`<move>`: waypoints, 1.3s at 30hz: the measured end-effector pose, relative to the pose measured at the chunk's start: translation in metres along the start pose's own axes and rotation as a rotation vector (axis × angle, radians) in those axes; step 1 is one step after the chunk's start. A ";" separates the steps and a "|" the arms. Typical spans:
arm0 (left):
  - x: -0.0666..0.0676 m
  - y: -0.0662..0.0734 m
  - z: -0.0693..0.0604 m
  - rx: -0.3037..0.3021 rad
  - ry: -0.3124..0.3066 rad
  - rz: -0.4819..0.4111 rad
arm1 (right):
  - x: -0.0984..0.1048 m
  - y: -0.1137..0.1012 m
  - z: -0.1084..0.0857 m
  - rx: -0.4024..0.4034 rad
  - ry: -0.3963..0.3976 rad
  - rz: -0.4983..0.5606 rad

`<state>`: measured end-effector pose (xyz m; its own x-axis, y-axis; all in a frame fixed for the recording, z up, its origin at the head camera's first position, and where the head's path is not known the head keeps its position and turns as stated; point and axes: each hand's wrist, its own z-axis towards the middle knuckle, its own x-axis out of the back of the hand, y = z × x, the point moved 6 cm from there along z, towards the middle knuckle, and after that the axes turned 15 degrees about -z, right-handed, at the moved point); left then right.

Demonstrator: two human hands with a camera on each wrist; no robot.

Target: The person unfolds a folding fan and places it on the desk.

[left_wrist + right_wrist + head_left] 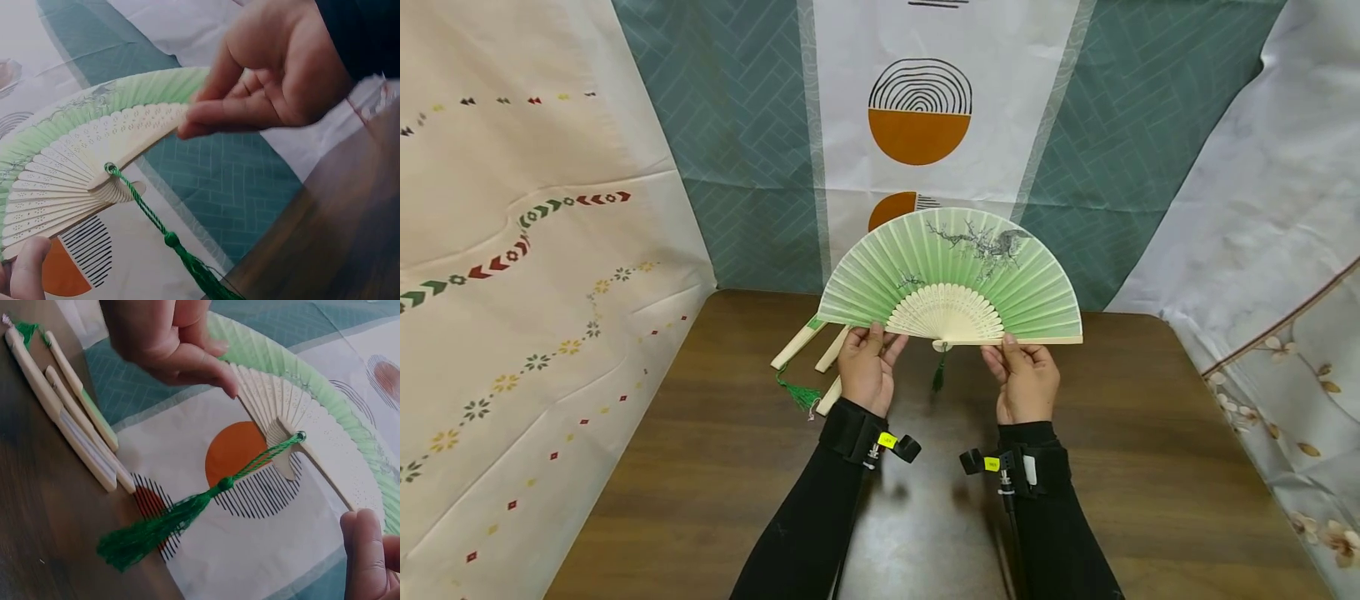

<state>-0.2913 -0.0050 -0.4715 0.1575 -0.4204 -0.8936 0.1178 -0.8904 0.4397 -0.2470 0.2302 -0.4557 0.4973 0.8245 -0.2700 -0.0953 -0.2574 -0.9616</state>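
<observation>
Fan (955,271) held over table (737,483)
It is held between left hand (870,371) and right hand (1028,385); folded fans (797,343) are laid on the table at left; cloth (925,177) is hung behind.

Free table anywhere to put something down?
Yes. Table is bare between right sleeve and right cloth, and between left sleeve and left cloth. Narrower bare strip between the sleeves. Crowded beside the left grip: three closed fans lie there. Both grips hold the open fan up.
</observation>
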 end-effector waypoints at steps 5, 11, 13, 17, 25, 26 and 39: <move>0.001 -0.011 0.000 0.004 0.020 -0.018 | 0.008 0.000 -0.001 -0.007 0.024 0.027; 0.001 -0.025 -0.003 0.027 0.031 0.003 | 0.021 -0.001 0.001 -0.015 0.060 0.030; -0.001 -0.030 -0.004 0.036 0.022 0.013 | 0.025 -0.002 0.003 -0.007 0.070 0.026; -0.004 -0.037 -0.005 0.051 0.001 0.022 | 0.031 -0.004 0.006 0.003 0.081 0.044; -0.004 -0.061 -0.004 0.091 0.014 0.022 | 0.051 0.000 0.009 -0.019 0.119 0.007; -0.003 -0.066 -0.002 0.102 0.015 0.025 | 0.056 0.001 0.010 -0.024 0.128 0.006; -0.020 -0.147 0.003 0.338 0.028 0.157 | 0.127 0.027 0.028 -0.152 0.313 0.059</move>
<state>-0.3146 0.1343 -0.5185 0.1750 -0.5553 -0.8131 -0.2397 -0.8250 0.5118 -0.2105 0.3416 -0.5171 0.7374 0.6173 -0.2743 -0.0140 -0.3920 -0.9198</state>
